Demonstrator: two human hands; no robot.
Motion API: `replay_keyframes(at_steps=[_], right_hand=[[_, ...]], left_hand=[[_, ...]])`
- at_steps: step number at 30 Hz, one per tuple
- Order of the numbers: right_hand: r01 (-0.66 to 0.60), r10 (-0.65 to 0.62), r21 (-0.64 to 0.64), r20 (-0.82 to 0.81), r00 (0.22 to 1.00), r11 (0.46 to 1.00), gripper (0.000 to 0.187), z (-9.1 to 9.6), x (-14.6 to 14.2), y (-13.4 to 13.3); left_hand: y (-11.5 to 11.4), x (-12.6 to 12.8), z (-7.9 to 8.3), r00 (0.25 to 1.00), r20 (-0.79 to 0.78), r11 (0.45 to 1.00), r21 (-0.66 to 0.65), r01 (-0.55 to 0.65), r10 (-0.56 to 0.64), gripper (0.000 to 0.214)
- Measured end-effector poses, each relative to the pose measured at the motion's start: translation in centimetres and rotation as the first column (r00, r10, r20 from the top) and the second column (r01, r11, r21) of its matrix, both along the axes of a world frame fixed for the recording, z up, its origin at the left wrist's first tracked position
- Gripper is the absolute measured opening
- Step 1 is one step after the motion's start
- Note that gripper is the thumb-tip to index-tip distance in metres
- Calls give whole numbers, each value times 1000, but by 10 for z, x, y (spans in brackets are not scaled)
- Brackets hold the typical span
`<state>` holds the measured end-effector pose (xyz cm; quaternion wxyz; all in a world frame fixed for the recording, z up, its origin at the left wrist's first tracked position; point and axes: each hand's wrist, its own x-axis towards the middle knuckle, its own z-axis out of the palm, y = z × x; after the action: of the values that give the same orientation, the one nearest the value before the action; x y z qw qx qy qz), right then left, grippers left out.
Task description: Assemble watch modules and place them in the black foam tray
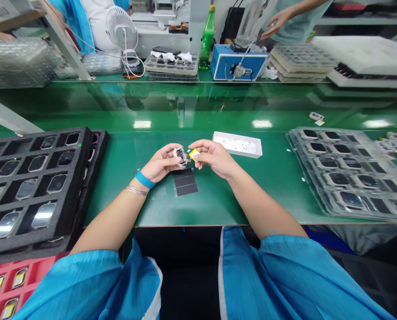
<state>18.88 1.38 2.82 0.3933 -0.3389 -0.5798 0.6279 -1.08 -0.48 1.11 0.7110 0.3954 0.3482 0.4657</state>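
Observation:
My left hand (165,161) is closed round an open smartwatch case (180,156) whose dark inner parts face up. Between the thumb and fingers of my right hand (215,158) is a small yellow and white battery (194,154), held just right of the case. Whether a lead joins the two is too small to tell. Below my hands a black sheet marked off in strips (185,182) lies flat on the green table. Behind my right hand stands a shallow white box (238,144) with tiny parts on its floor.
Black foam trays of watch cases (28,166) are stacked at left, above a red tray (27,289) with yellow parts. Clear plastic trays with watches (345,171) lie at right, beside loose yellow and white pieces (393,146). Two people are across the table, behind a fan (121,29) and a green bottle (207,40).

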Motion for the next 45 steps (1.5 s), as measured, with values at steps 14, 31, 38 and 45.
replay_keyframes(at_steps=[14,31,38,45], right_hand=[[115,-281,523,249,927,845,23,-8,-9,-10],[-46,-254,515,496,831,856,5,-43,-43,6],[-194,-343,615,642,686,764,11,-53,-56,1],[-131,-369,617,613,699,776,7,-58,-56,4]], left_hand=[[-2,6,-1,985,-73,980,-141,143,-154,30],[16,-9,1,913,-140,897,-182,-403,382,11],[19,-11,-6,915,-141,893,-206,-401,379,10],[19,-11,-6,916,-144,896,-198,-398,375,9]])
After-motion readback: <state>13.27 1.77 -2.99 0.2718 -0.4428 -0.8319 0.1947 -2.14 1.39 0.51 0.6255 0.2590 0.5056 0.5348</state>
